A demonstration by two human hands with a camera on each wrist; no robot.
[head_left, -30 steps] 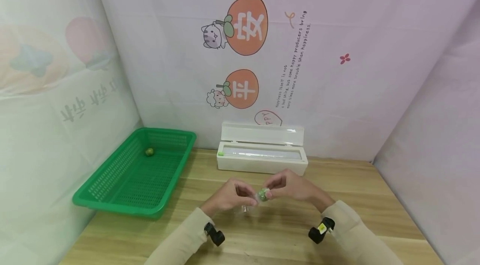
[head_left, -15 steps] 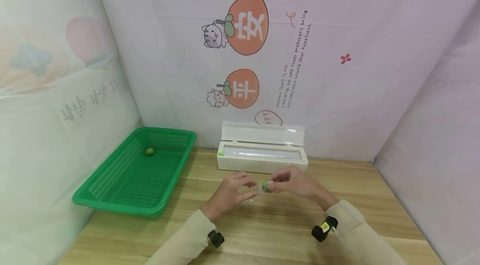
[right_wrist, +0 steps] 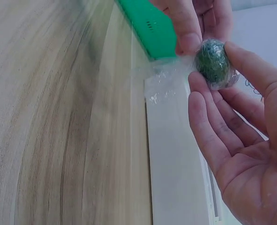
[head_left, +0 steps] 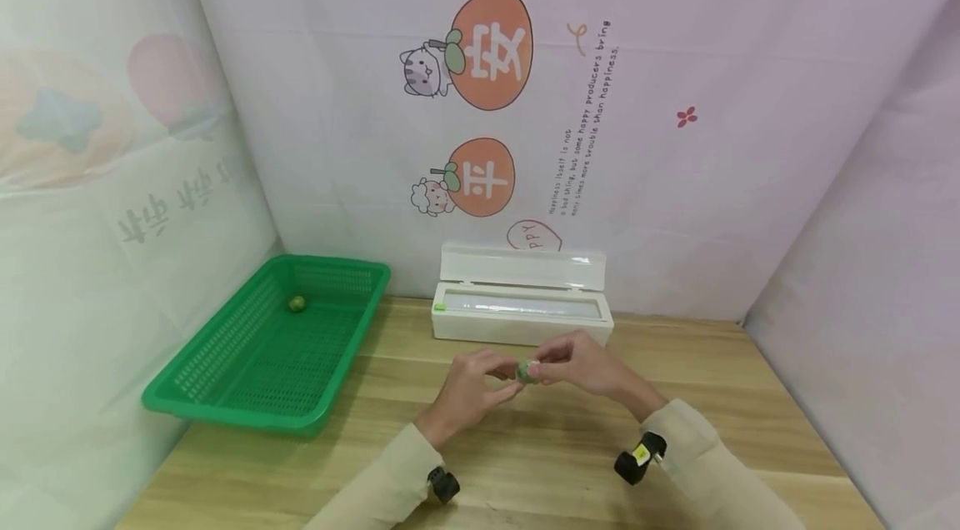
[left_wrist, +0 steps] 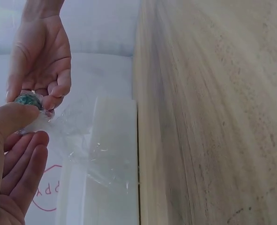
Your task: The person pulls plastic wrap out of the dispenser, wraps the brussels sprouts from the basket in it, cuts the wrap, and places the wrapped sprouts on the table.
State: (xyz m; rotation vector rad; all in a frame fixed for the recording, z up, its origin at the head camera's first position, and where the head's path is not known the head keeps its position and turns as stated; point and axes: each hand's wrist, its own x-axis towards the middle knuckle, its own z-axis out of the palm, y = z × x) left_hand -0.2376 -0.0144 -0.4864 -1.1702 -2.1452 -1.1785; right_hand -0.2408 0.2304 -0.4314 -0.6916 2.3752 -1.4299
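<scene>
Toward the tabletop's (head_left: 675, 347) back edge, the right hand's (head_left: 583, 363) fingers pinch a ball (right_wrist: 212, 63), seemingly mostly wrapped, while the left hand's (head_left: 465, 390) pinch loose film (right_wrist: 157, 85) apparently left to fold.

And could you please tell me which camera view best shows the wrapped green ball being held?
The right wrist view: there the wrapped green ball appears largest, with most of its round side visible. The left wrist view shows only part, behind the thumb of the left hand; the head view shows it tiny.
</scene>
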